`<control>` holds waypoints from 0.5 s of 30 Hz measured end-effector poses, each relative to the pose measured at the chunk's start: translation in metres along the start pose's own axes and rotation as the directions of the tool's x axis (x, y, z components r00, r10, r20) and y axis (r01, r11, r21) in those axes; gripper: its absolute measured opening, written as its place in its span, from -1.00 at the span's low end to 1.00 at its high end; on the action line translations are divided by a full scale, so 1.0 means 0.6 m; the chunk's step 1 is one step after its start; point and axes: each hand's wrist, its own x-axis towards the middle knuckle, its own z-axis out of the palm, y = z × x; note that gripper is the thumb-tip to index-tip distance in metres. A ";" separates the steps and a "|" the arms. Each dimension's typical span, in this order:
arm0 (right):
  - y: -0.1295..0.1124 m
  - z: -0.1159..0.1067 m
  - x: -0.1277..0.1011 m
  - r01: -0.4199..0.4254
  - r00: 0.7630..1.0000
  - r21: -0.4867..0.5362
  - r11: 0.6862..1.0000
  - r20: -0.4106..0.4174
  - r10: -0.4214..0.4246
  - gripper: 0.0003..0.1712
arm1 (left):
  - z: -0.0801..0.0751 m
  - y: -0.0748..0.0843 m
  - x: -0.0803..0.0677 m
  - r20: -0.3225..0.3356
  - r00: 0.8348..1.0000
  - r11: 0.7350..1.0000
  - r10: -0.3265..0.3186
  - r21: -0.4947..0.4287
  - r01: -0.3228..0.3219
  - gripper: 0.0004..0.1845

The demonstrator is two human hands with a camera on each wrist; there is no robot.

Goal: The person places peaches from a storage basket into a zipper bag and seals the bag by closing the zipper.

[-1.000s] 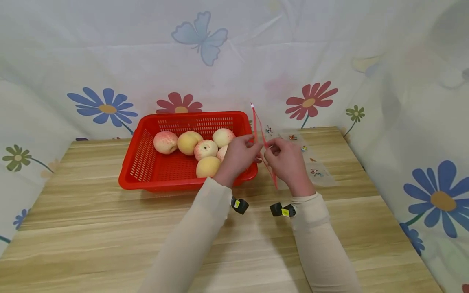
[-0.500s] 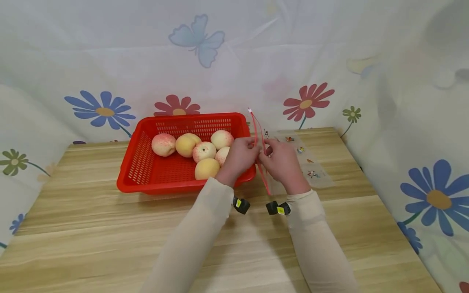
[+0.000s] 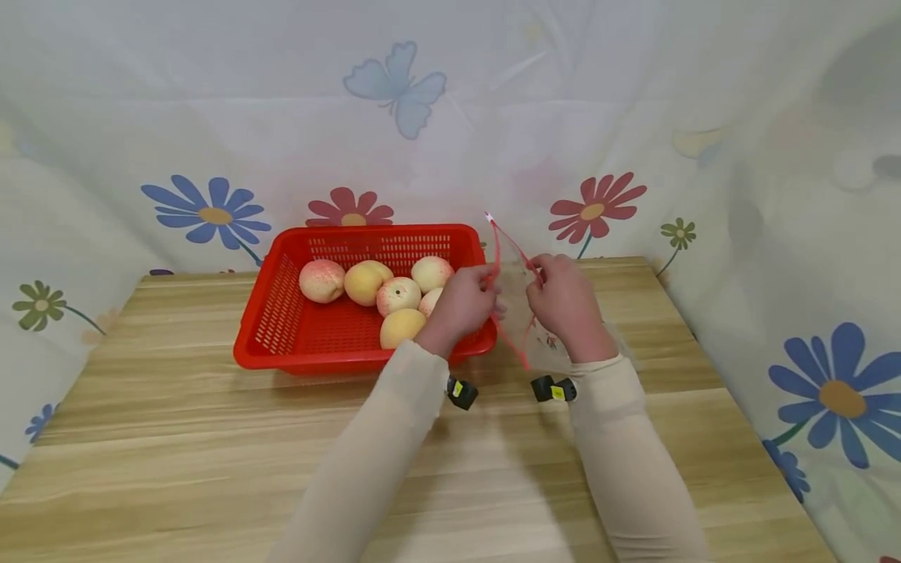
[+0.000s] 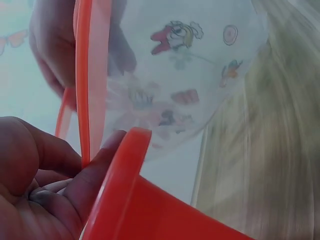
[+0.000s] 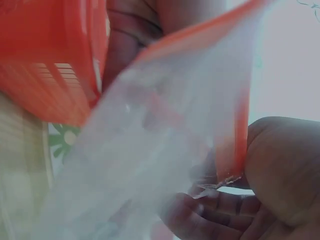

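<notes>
Pinching a clear, red-rimmed zip bag (image 3: 524, 313), both hands (image 3: 461, 301) (image 3: 566, 301) part it.

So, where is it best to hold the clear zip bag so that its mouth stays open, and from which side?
Probably at the red zip strips: the zip bag hangs limp, and only its rim is stiff. Each hand takes one strip, coming from its own side. The left hand pinches the strip near the red basket; the right hand pinches the opposite one.

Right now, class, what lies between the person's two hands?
In the head view, the clear zip bag with its red strips spans between the left hand and right hand; each pinches one strip.
</notes>
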 end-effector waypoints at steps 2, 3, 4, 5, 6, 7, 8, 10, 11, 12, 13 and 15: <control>0.006 -0.009 0.000 0.000 1.000 -0.004 1.000 -0.022 0.000 -0.62 | -0.002 0.000 0.000 -0.004 1.000 1.000 -0.003 -0.005 0.003 -0.48; 0.008 -0.014 0.000 0.000 0.999 -0.006 1.000 -0.036 0.000 -0.63 | -0.003 -0.001 0.000 -0.004 1.000 1.000 -0.004 -0.012 0.004 -0.48; 0.010 -0.019 -0.001 -0.001 0.999 -0.007 1.000 -0.048 0.001 -0.64 | -0.003 -0.001 0.001 -0.006 1.000 1.000 -0.006 -0.017 0.006 -0.48; 0.012 -0.024 -0.001 -0.004 0.998 -0.006 1.000 -0.061 0.004 -0.66 | -0.004 -0.002 0.001 -0.008 1.000 1.000 -0.007 -0.018 0.007 -0.49; 0.015 -0.029 -0.001 -0.003 0.997 -0.010 1.000 -0.074 0.002 -0.67 | -0.005 -0.002 0.002 -0.010 1.000 1.000 -0.007 -0.017 0.007 -0.49; 0.017 -0.034 -0.001 -0.003 0.996 -0.012 1.000 -0.084 0.002 -0.68 | -0.005 -0.003 0.002 -0.013 1.000 1.000 -0.007 -0.016 0.007 -0.50; 0.019 -0.039 -0.002 -0.008 0.996 -0.009 1.000 -0.091 0.007 -0.70 | -0.006 -0.004 0.003 -0.017 1.000 1.000 -0.005 -0.009 0.005 -0.51; 0.024 -0.050 -0.003 -0.014 0.994 -0.015 1.000 -0.105 0.012 -0.72 | -0.008 -0.005 0.004 -0.025 1.000 1.000 0.002 -0.003 -0.002 -0.53; 0.027 -0.056 -0.003 -0.015 0.994 -0.020 1.000 -0.113 0.013 -0.72 | -0.010 -0.006 0.004 -0.029 1.000 1.000 0.005 -0.004 -0.005 -0.54; 0.030 -0.061 -0.004 -0.014 0.992 -0.033 0.999 -0.122 0.010 -0.72 | -0.011 -0.006 0.005 -0.035 0.999 1.000 0.007 -0.005 -0.007 -0.55; 0.032 -0.068 -0.004 -0.015 0.991 -0.048 0.999 -0.131 0.009 -0.72 | -0.013 -0.007 0.005 -0.040 0.999 1.000 0.009 -0.007 -0.009 -0.55; 0.037 -0.081 -0.005 -0.010 0.988 -0.088 0.996 -0.153 -0.004 -0.72 | -0.016 -0.008 0.005 -0.050 0.999 1.000 0.010 -0.028 -0.012 -0.57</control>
